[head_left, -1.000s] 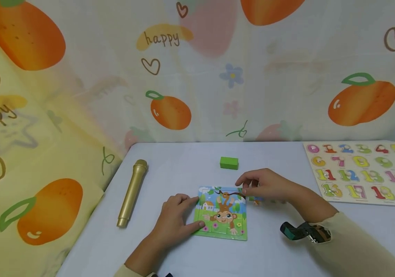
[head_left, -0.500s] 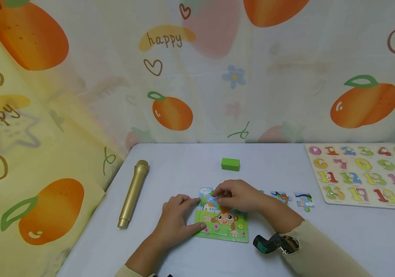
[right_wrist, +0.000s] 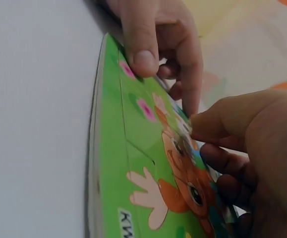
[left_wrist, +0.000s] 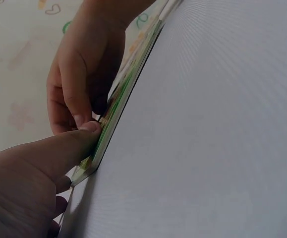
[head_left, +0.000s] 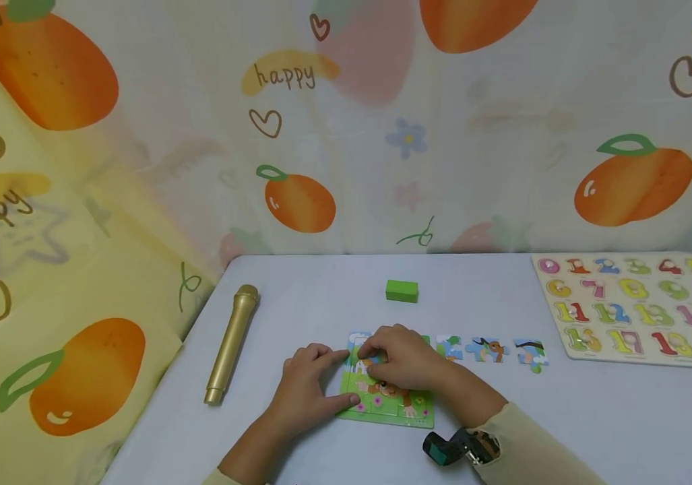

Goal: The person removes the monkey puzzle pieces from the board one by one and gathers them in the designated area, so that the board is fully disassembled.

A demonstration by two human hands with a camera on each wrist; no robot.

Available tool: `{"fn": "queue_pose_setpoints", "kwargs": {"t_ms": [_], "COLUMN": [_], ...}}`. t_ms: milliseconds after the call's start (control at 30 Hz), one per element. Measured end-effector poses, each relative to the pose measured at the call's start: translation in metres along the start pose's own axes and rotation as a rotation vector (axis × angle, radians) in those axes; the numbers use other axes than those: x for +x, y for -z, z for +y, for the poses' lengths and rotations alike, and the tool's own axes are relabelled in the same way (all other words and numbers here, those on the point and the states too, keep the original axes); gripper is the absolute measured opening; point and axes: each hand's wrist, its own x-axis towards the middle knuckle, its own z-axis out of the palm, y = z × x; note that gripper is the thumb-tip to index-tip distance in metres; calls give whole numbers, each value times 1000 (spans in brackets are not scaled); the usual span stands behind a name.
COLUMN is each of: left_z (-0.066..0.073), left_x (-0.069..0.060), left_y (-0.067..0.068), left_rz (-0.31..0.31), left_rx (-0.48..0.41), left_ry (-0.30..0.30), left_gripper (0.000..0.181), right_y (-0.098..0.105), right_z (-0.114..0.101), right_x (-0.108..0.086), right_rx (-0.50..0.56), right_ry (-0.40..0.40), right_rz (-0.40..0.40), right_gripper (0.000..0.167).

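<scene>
Fingers (head_left: 333, 358) spread, a person's left hand (head_left: 303, 387) steadies a monkey puzzle (head_left: 385, 404) that lies flat near the middle of a white-covered table (head_left: 315, 289), set before a fruit-print cloth (head_left: 491, 81). A number board (head_left: 637, 303) occupies the table's far right. The step in hand appears to be seating a piece in the puzzle's upper left part; the next move probably calls for a light, even press there, with the base held against sliding. The right hand (head_left: 406, 357) reaches in from the right, bowed low over the picture, its thumb and index finger close together at the surface (whether they pinch a piece cannot be told, even from the right wrist view). On the left hand, the thumb rests across the puzzle's lower left and the index finger reaches its upper left edge. A gold microphone (head_left: 233, 343) lies to the left, a green block (head_left: 401, 291) sits beyond the puzzle, and three loose pieces (head_left: 491, 350) form a row just to its right.
</scene>
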Motion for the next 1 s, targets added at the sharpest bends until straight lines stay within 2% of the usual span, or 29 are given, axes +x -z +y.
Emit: {"fn": "queue_pose_setpoints", "kwargs": {"t_ms": [200, 500, 733, 1000], "left_z": [0, 2, 4, 3], "left_x": [0, -1, -2, -1], "left_y": [0, 1, 2, 1], "left_rz": [13, 3, 25, 45], "left_rx": [1, -18, -48, -51], "left_ry": [-3, -11, -13, -11], "left_gripper": [73, 71, 58, 57], "right_y": [1, 2, 5, 5], "right_z": [-2, 0, 0, -1], "right_x": [-3, -5, -4, -3], "right_rx": [-31, -8, 24, 14], "right_ry": [39, 9, -18, -17], "right_rz": [-5, -48, -74, -84], "right_gripper": [33, 42, 45, 47]}}
